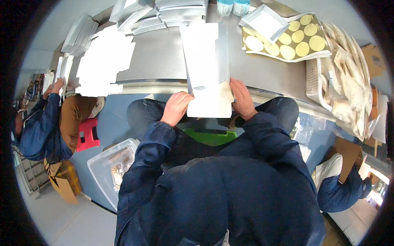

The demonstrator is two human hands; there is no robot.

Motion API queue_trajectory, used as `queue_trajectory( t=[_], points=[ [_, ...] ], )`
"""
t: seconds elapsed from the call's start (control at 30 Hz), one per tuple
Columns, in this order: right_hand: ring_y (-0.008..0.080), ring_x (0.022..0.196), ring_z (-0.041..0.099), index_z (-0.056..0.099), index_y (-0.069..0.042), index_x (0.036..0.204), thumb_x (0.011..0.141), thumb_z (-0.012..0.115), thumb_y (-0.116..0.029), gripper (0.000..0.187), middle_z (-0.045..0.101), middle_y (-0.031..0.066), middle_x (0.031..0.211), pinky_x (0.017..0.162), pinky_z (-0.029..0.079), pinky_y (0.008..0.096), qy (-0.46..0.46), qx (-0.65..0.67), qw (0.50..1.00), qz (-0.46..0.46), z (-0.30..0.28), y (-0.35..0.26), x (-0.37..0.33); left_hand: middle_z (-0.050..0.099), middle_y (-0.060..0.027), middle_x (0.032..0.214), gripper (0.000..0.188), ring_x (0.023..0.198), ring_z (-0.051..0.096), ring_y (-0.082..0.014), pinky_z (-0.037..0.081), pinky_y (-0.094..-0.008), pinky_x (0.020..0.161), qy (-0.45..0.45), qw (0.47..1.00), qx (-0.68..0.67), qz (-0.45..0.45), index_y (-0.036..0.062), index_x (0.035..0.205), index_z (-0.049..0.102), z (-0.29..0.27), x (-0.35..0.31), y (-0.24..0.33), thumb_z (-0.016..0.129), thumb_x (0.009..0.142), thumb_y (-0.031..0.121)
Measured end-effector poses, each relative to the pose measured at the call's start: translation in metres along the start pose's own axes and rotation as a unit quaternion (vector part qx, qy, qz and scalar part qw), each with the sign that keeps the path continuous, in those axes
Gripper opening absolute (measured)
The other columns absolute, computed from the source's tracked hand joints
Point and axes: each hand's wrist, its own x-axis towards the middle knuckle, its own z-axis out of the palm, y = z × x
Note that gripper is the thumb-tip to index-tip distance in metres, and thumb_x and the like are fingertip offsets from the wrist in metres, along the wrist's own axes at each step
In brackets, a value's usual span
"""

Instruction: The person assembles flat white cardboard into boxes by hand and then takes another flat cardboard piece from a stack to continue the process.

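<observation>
White carton [205,67], upper face washed out

The folded carton [210,104] presents plain white, with a pale grey panel along one side. I record the bench top [160,55] as metallic grey. The sheet [302,49] bears rows of pale yellow discs on an olive-gold ground. The two cylinders [225,8] read light blue. The seated person's jacket [193,197] is dark navy, the near stool [211,137] green, the neighbouring stool [88,135] red, the flooring [113,117] blue.
</observation>
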Motion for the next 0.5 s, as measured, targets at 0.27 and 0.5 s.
queue_trajectory(
  t=[0.27, 0.5],
  points=[
    [0.0242, 0.086, 0.054, 0.054, -0.005, 0.091, 0.072, 0.055, -0.009, 0.019, 0.052, 0.0078, 0.086, 0.082, 0.045, 0.0353, -0.144, 0.003, 0.981, -0.131, -0.020, 0.012, 0.004, 0.057, -0.0082, 0.110, 0.015, 0.108, 0.052, -0.0265, 0.042, -0.0390, 0.092, -0.104, 0.993, 0.020, 0.054, 0.0065, 0.086, 0.061, -0.027, 0.027, 0.009, 0.063, 0.072, 0.007],
    [0.0279, 0.094, 0.054, 0.052, -0.004, 0.107, 0.075, 0.056, -0.010, 0.034, 0.055, 0.0105, 0.096, 0.086, 0.044, 0.0378, -0.284, 0.011, 0.958, -0.039, -0.030, 0.001, 0.015, 0.051, -0.0083, 0.126, 0.017, 0.124, 0.043, -0.0228, 0.033, -0.0419, 0.106, -0.175, 0.973, 0.051, 0.142, 0.0034, 0.086, 0.058, -0.040, 0.041, 0.000, 0.064, 0.072, 0.010]
  ],
)
